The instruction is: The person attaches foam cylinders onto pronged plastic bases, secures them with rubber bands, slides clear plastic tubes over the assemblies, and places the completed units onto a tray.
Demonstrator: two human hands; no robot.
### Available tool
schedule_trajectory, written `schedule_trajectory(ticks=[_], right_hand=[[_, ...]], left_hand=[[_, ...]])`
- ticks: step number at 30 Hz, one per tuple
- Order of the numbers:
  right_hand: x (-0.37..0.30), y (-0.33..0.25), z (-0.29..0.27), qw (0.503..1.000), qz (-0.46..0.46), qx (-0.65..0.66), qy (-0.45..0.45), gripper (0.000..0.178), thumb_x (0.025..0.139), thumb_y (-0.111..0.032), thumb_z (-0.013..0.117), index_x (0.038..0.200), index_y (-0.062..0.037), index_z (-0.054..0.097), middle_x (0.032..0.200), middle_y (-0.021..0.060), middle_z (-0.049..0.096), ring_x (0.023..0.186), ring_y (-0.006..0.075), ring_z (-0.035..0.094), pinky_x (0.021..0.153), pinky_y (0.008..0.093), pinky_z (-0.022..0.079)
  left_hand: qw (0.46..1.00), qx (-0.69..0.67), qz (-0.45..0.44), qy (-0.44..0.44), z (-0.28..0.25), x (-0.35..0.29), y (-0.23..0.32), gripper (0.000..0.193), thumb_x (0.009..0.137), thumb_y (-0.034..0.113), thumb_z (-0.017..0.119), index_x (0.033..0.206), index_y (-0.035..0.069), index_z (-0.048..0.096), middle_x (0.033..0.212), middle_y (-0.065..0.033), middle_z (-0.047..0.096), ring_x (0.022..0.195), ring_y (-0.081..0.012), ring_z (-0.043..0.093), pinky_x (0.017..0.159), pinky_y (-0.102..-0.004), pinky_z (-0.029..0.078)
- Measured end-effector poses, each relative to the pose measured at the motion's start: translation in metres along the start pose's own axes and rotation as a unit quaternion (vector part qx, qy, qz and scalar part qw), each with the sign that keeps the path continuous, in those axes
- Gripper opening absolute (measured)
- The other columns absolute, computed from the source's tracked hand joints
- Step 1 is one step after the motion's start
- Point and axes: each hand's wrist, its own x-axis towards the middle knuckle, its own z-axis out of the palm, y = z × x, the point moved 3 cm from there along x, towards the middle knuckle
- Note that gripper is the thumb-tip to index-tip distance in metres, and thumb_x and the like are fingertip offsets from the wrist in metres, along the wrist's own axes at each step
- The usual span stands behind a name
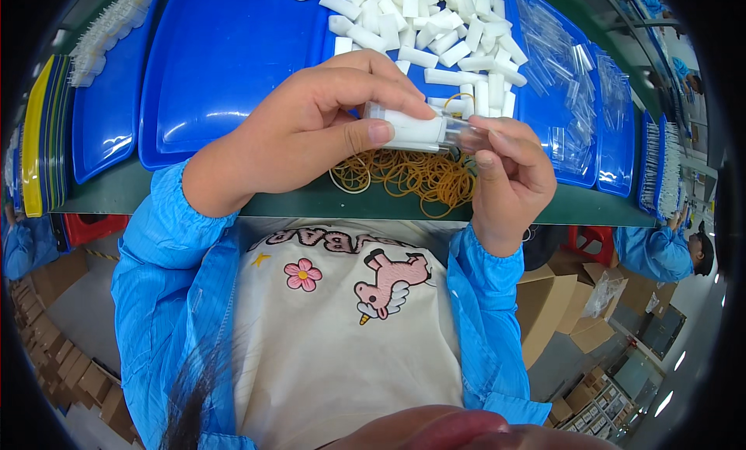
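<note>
My left hand point(311, 112) is closed around a white block point(416, 129), thumb on the near side and fingers over the top. Clear plastic point(461, 137) sticks out from the block's right end. The fingertips of my right hand point(509, 170) pinch this clear end. A thin tan rubber band point(460, 97) arcs up just above it; whether it goes around the plastic is hidden. Directly below the held piece lies a heap of tan rubber bands point(420, 178) on the green table.
Beyond my hands a blue tray holds many white blocks point(466, 42). Trays of clear plastic strips point(563, 100) stand to the right. A large blue tray point(217, 77) is at left, beside stacked yellow and blue trays point(43, 131). Another person point(660, 252) works at far right, near cardboard boxes point(548, 310).
</note>
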Motion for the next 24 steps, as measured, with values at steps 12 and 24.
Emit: schedule_trajectory(ticks=[12, 24], right_hand=[[0.003, -0.004, -0.002, 0.997, 0.051, -0.036, -0.045, 0.023, 0.082, 0.011, 0.066, 0.103, 0.0028, 0.066, 0.109, 0.013, 0.058, 0.097, 0.0191, 0.064, 0.078, 0.0262, 0.056], [-0.005, 0.004, 0.039, 0.996, -0.004, 0.021, 0.089, 0.039, 0.083, 0.01, 0.066, 0.12, 0.0012, 0.057, 0.138, 0.0233, 0.046, 0.121, 0.0265, 0.054, 0.098, 0.0355, 0.049]], left_hand=[[0.999, -0.053, -0.003, 0.004, 0.002, -0.001, -0.005, 0.028, 0.091, 0.014, 0.061, 0.115, 0.0, 0.067, 0.117, -0.0127, 0.056, 0.115, -0.0216, 0.052, 0.1, -0.0348, 0.041], [0.981, -0.184, -0.017, 0.052, 0.007, -0.005, -0.009, 0.045, 0.08, 0.031, 0.079, 0.113, 0.002, 0.069, 0.125, -0.0103, 0.049, 0.112, -0.0206, 0.055, 0.097, -0.0337, 0.047]])
